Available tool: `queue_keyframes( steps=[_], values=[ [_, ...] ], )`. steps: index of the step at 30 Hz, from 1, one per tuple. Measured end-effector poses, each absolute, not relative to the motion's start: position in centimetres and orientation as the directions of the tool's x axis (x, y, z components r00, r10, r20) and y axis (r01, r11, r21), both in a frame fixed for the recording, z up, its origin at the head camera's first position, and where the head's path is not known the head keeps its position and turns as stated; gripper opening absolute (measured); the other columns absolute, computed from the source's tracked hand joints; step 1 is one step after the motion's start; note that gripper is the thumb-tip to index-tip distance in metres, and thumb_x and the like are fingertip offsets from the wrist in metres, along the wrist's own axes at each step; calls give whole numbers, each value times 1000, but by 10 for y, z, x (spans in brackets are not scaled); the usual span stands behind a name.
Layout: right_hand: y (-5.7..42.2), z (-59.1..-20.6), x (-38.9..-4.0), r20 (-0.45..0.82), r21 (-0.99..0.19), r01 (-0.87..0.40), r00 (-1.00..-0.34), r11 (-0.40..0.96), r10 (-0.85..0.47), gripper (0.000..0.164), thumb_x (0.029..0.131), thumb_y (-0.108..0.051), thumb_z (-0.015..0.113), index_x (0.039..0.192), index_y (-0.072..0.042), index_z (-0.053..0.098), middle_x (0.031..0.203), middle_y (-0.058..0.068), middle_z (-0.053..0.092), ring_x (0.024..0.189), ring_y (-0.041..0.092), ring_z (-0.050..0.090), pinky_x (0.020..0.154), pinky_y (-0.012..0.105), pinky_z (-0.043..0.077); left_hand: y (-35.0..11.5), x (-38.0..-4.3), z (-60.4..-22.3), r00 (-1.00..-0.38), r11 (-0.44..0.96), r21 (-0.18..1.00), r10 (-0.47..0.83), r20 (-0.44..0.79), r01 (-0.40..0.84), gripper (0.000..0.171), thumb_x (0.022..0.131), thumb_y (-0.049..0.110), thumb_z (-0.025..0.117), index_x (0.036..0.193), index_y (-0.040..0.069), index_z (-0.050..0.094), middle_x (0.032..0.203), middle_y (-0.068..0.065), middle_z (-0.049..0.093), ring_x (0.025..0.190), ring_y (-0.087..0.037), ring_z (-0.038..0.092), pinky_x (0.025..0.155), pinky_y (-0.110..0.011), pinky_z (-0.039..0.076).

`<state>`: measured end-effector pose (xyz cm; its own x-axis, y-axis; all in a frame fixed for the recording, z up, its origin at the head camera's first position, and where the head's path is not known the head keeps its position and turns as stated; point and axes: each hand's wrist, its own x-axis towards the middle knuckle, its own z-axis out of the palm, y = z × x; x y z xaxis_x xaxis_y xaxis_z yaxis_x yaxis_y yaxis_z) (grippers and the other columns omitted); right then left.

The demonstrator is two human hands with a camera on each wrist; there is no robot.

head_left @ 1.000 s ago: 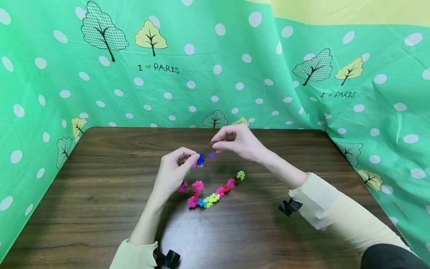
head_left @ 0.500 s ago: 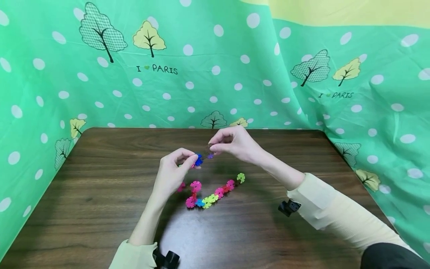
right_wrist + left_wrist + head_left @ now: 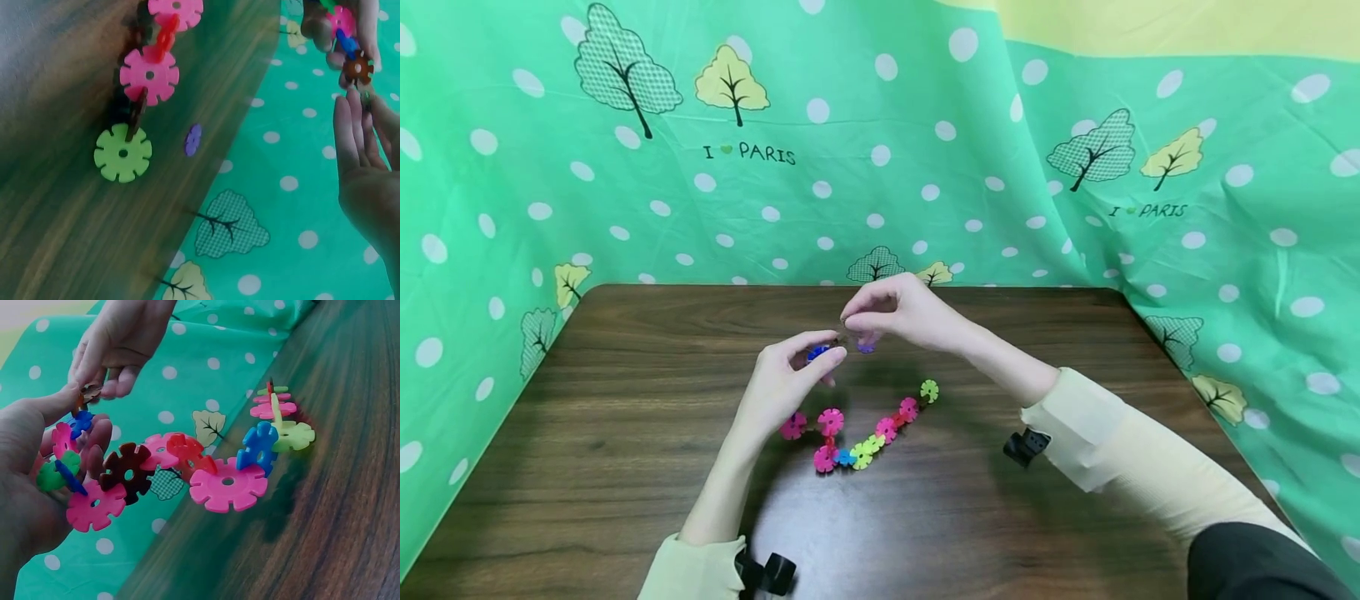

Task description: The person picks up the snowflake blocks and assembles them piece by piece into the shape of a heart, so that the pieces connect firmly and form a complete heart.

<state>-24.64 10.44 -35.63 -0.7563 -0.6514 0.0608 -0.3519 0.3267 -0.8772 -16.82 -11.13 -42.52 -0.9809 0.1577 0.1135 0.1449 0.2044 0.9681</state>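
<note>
A chain of flower-shaped plastic snowflake discs [image 3: 228,492] in pink, red, blue, yellow-green and brown runs from my left hand [image 3: 786,375] down to the table. My left hand grips its raised end near a dark blue disc [image 3: 817,353], with green and pink discs [image 3: 95,506] hanging below the palm. A brown disc [image 3: 358,69] sits at the tip of that end. Right there, my right hand [image 3: 910,315] pinches a small disc between thumb and fingers, mostly covered by the fingertips. Both hands are raised over the table, their fingertips close together.
On the dark wooden table [image 3: 1000,500], the chain's far part curves to a yellow-green disc [image 3: 123,153]. A loose purple disc [image 3: 193,139] lies beyond it, partly behind my right hand in the head view. A green dotted cloth [image 3: 880,167] hangs behind the table.
My right hand has moved left toward my left hand, bringing the pinched disc to the chain's end. My left hand has turned slightly, and the chain on the table has shifted a little.
</note>
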Motion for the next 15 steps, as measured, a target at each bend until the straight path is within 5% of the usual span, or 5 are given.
queue_keyframes(
  steps=[8,15],
  values=[
    [113,-370,-280,-35,-850,-300,-788,433,-614,19,102,-16,65,112,-3,75,109,18,74,96,30,73,89,48,61,-114,-169,-423,-976,233,960,182,117,158,34,98,40,70,126,21,72,91,-6,78,85,-32,74,86,-45,57],
    [120,-384,-301,-169,-722,-339,-758,603,-629,23,98,-19,72,118,-7,73,120,10,73,105,27,71,93,52,59,-117,-170,-424,-975,233,959,191,117,161,34,102,37,65,129,17,71,106,-4,79,79,-19,75,94,-39,57]
  ],
)
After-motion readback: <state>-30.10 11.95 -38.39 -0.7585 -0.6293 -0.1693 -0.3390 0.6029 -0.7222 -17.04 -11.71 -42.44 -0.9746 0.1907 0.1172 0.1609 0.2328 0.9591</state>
